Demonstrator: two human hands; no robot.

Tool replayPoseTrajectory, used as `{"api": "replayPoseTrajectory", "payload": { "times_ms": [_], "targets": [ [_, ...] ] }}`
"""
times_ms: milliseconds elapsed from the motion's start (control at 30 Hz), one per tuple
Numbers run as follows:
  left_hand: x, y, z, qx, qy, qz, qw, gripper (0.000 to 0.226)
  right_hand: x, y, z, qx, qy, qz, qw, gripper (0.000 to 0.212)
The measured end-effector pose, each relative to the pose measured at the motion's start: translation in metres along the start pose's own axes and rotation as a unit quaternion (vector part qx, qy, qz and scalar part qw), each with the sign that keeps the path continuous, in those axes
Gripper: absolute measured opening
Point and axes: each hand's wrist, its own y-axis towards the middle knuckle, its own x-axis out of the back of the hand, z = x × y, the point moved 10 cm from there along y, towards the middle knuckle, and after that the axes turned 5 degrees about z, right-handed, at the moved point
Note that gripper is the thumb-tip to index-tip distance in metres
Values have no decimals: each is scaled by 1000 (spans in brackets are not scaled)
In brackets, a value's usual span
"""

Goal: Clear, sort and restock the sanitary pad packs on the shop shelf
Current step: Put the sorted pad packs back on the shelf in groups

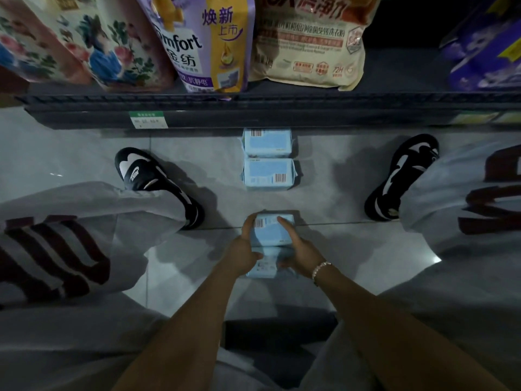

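forearms: nearest us, both reach down and forward from the bottom edge toward the floor.
trousers: our grey legs [84, 221] spread wide to either side, dark stripes on the cloth.
floor: grey tiles [84, 153], we squat over them facing the shelf.
shelf: dark edge [282, 114] runs across the top, a green price tag [148, 119] on it; laundry refill bags stand above, a purple-yellow bag [208, 43] beside a beige bag [304, 43].
shoes: black sandals, left sandal [155, 182] and right sandal [403, 176], well apart.
floor packs: two light-blue pad packs touching end to end, far pack [267, 143] just under the shelf edge, near pack [267, 174] behind it toward us.
held packs: top pack [272, 230] sits on a lower pack [263, 265], between our hands, near the floor packs.
left hand [244, 249]: fingers curled round the stack's left side, gripping.
right hand [300, 249]: fingers curled round the right side, gripping; bead bracelet [320, 269] on the wrist.
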Motion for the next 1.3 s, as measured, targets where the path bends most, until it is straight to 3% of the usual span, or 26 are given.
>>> {"api": "replayPoseTrajectory", "payload": {
  "times_ms": [167, 300, 433, 533, 733, 1033, 1300],
  "targets": [
    [19, 15, -24, -40, -67, -58, 995, 94, 37, 14, 5, 14, 28, -36, 999, 96],
    [24, 18, -27, -79, -88, -100, 988, 98, 57, 15, 10, 34, 101, -85, 991, 98],
    [17, 21, -26, -80, -51, -66, 993, 105, 53, 19, 4, 44, 79, -63, 994, 101],
    [12, 24, -25, -82, -73, -35, 993, 106, 51, 23, -1, 44, 78, -49, 995, 98],
    [23, 24, -37, -76, -157, -78, 982, 87, 60, 30, 1, 28, 71, -73, 994, 87],
    [40, 18, -30, 20, -201, -94, 975, 78, 82, 20, 18, 11, 71, -36, 997, 69],
    [80, -25, -109, -5, -208, -82, 975, 70, 136, -26, 84, 45, 104, -28, 993, 66]
  ]
}}
